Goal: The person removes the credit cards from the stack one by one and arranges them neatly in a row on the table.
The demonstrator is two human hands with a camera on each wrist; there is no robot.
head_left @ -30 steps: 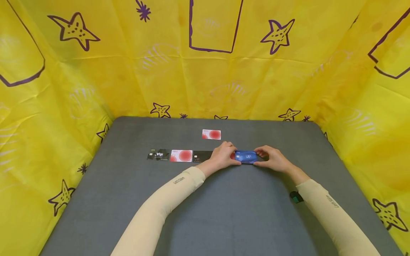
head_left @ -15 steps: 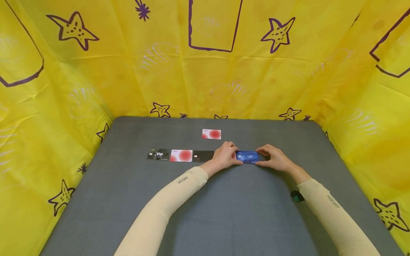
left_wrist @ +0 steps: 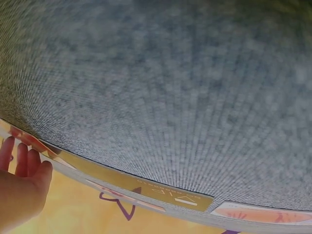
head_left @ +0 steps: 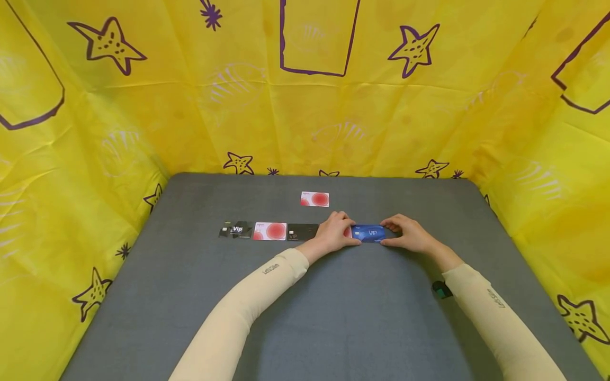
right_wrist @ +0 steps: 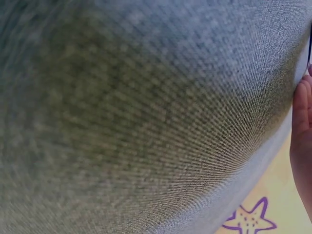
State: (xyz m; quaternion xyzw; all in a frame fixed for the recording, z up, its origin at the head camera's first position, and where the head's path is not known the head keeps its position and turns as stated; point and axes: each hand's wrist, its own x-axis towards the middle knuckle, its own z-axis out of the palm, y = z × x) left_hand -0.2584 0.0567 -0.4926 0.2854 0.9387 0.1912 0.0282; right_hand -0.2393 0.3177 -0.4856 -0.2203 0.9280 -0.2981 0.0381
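Note:
A blue VIP card (head_left: 368,233) lies on the grey table between both hands. My left hand (head_left: 332,233) has its fingertips and thumb at the card's left corners, arching over a mostly hidden red card (head_left: 348,232). At the right end, my right hand (head_left: 407,234) pinches the blue card between thumb and fingers at its upper and lower corners. In the left wrist view, the left hand (left_wrist: 24,183) curls its fingers at a reddish card (left_wrist: 28,140). The right wrist view catches only part of the right hand (right_wrist: 303,117).
Leftward, the row continues with a black VIP card (head_left: 301,232), a white card with red circles (head_left: 270,232) and a dark grey Vip card (head_left: 235,229). Another white-and-red card (head_left: 315,199) lies behind the row. Yellow patterned cloth (head_left: 305,121) surrounds the grey table (head_left: 324,317).
The blue card and both hands have shifted slightly to the right, uncovering a little more of the black card. Over the last half second they have hardly moved.

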